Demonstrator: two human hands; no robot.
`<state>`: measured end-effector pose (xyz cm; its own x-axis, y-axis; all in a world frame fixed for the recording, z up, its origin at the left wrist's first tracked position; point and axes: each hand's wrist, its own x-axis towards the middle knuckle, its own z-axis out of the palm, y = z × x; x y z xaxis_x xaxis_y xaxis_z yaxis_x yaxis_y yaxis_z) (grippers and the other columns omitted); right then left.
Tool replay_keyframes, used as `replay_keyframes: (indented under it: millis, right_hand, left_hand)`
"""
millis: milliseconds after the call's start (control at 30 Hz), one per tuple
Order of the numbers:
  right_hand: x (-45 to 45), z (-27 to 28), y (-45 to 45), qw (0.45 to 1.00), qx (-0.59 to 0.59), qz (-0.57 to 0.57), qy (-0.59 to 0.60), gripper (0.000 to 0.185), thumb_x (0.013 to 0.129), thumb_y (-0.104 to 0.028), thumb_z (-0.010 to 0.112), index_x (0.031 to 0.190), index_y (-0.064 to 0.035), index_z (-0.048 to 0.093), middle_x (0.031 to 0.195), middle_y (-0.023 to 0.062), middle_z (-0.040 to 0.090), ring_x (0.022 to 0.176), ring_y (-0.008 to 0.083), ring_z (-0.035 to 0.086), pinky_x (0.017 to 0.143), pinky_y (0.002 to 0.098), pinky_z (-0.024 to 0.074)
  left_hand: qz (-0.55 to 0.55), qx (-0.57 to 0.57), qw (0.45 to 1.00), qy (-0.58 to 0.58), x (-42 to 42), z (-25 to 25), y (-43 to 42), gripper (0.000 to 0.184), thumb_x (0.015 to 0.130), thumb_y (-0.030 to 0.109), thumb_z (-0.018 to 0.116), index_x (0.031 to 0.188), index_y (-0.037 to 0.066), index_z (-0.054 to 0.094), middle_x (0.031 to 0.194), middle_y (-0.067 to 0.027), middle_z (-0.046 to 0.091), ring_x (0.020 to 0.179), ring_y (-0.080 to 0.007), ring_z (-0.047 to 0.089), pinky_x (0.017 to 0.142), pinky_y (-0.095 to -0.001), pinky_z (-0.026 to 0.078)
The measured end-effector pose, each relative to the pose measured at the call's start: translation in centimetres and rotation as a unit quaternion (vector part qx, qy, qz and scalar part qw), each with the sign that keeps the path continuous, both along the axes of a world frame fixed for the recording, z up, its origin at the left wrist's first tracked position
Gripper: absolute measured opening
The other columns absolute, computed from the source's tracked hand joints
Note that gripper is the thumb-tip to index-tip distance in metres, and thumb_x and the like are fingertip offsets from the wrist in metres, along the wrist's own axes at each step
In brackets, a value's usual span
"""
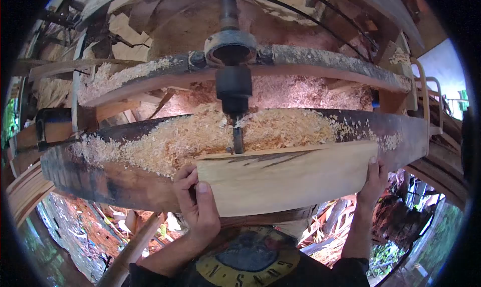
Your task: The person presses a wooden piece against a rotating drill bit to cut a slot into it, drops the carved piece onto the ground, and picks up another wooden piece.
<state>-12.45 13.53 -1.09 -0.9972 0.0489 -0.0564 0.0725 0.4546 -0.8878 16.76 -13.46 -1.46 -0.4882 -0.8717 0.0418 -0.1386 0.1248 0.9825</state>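
Note:
A pale wooden board (288, 179) is held at its two ends, its broad face toward me. My left hand (198, 202) grips the left end, thumb on the near face and fingers curled round the edge. At the right end my right hand (373, 179) is closed on the board, thumb on the near face. Just behind the board's upper edge stands a metal cutting bit (238, 139), pointing down from a black chuck (234, 89). Whether the bit touches the wood I cannot tell. Dark streaks mark the upper edge near it.
Wood shavings (200, 131) are heaped around the bit on a dark wooden worktable (125, 184). A shavings-covered crossbeam (320, 61) runs behind the chuck. A black clamp-like bracket (50, 126) sits at the left end. More wood scraps (330, 232) lie below.

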Motion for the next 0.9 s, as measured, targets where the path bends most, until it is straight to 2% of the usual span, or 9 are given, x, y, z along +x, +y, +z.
replay_keyframes:
  millis: [67, 167, 200, 300, 433, 600, 700, 800, 900]
  right_hand:
    - [-1.1, 0.4, 1.3, 1.000, 0.023, 0.008, 0.004, 0.020, 0.099, -0.020, 0.065, 0.103, -0.0008, 0.064, 0.093, 0.0035, 0.063, 0.084, 0.0119, 0.056, 0.076, 0.0282, 0.0466]
    - [-1.9, 1.0, 2.2, 1.000, -0.027, 0.005, 0.007, 0.020, 0.099, -0.020, 0.065, 0.103, -0.0003, 0.064, 0.092, 0.0035, 0.064, 0.084, 0.0115, 0.057, 0.076, 0.0276, 0.0474]
    - [-1.6, 1.4, 1.8, 1.000, -0.023, 0.006, 0.005, 0.020, 0.099, -0.020, 0.066, 0.102, -0.0006, 0.064, 0.092, 0.0029, 0.063, 0.083, 0.0101, 0.056, 0.077, 0.0267, 0.0471]
    - [-1.0, -0.3, 2.0, 0.999, -0.034, 0.009, -0.009, 0.019, 0.099, -0.020, 0.066, 0.101, -0.0008, 0.065, 0.092, 0.0027, 0.063, 0.083, 0.0098, 0.055, 0.077, 0.0271, 0.0469]
    - [0.5, 0.1, -1.0, 1.000, 0.003, 0.023, 0.013, 0.019, 0.100, -0.020, 0.065, 0.103, -0.0012, 0.066, 0.093, 0.0025, 0.063, 0.084, 0.0099, 0.056, 0.078, 0.0271, 0.0471]
    - [-1.9, 1.8, 1.1, 1.000, 0.023, 0.020, 0.006, 0.021, 0.100, -0.022, 0.065, 0.103, -0.0007, 0.066, 0.094, 0.0029, 0.064, 0.085, 0.0110, 0.056, 0.079, 0.0271, 0.0471]
    - [-2.5, 0.9, 2.7, 0.998, -0.061, 0.017, -0.001, 0.022, 0.100, -0.023, 0.065, 0.101, -0.0008, 0.066, 0.095, 0.0038, 0.064, 0.086, 0.0121, 0.056, 0.079, 0.0282, 0.0472]
    - [-1.2, 0.4, 1.6, 0.997, 0.055, 0.032, 0.041, 0.021, 0.100, -0.022, 0.065, 0.100, -0.0010, 0.066, 0.095, 0.0045, 0.064, 0.086, 0.0133, 0.056, 0.080, 0.0298, 0.0473]
    - [0.1, 0.4, -0.2, 0.999, 0.031, 0.019, 0.015, 0.022, 0.100, -0.022, 0.065, 0.100, -0.0007, 0.066, 0.095, 0.0051, 0.064, 0.087, 0.0140, 0.056, 0.080, 0.0310, 0.0472]
  left_hand:
    - [-0.007, -0.005, 1.000, -0.004, -1.4, 0.2, 0.8, 0.025, 0.104, 0.006, 0.047, 0.128, -0.002, 0.044, 0.135, -0.0214, 0.044, 0.122, -0.0260, 0.045, 0.108, -0.0394, 0.035]
    - [-0.037, 0.013, 0.999, 0.032, -3.0, -0.3, 2.1, 0.026, 0.105, 0.008, 0.045, 0.131, 0.002, 0.046, 0.141, -0.0178, 0.042, 0.125, -0.0232, 0.045, 0.111, -0.0391, 0.032]
    - [-0.033, 0.008, 0.999, 0.020, -3.2, 0.2, 2.0, 0.027, 0.104, 0.006, 0.047, 0.130, -0.001, 0.044, 0.134, -0.0206, 0.045, 0.122, -0.0258, 0.046, 0.107, -0.0391, 0.036]
    - [-0.009, -0.005, 1.000, -0.016, -1.4, 0.6, 0.7, 0.027, 0.105, 0.008, 0.047, 0.130, -0.001, 0.044, 0.135, -0.0203, 0.044, 0.121, -0.0251, 0.046, 0.107, -0.0391, 0.036]
    - [0.031, 0.019, 0.999, -0.002, 0.4, 0.3, -0.2, 0.027, 0.105, 0.008, 0.046, 0.130, -0.001, 0.044, 0.137, -0.0206, 0.043, 0.122, -0.0252, 0.046, 0.106, -0.0387, 0.037]
    - [-0.023, 0.003, 1.000, 0.008, -2.6, 0.2, 1.7, 0.028, 0.106, 0.010, 0.045, 0.132, 0.000, 0.045, 0.141, -0.0182, 0.043, 0.129, -0.0254, 0.043, 0.113, -0.0422, 0.031]
    - [-0.026, 0.024, 0.999, 0.017, -3.0, 0.1, 2.1, 0.029, 0.106, 0.010, 0.046, 0.133, 0.001, 0.045, 0.140, -0.0181, 0.044, 0.128, -0.0245, 0.044, 0.112, -0.0415, 0.033]
    - [0.010, 0.034, 0.999, 0.012, -1.1, -0.2, 1.1, 0.029, 0.106, 0.011, 0.047, 0.133, 0.001, 0.045, 0.140, -0.0176, 0.044, 0.128, -0.0244, 0.045, 0.111, -0.0407, 0.034]
    - [0.020, 0.048, 0.998, 0.032, 0.5, -0.4, 0.2, 0.028, 0.105, 0.009, 0.047, 0.133, 0.001, 0.046, 0.139, -0.0170, 0.045, 0.128, -0.0244, 0.045, 0.111, -0.0402, 0.035]
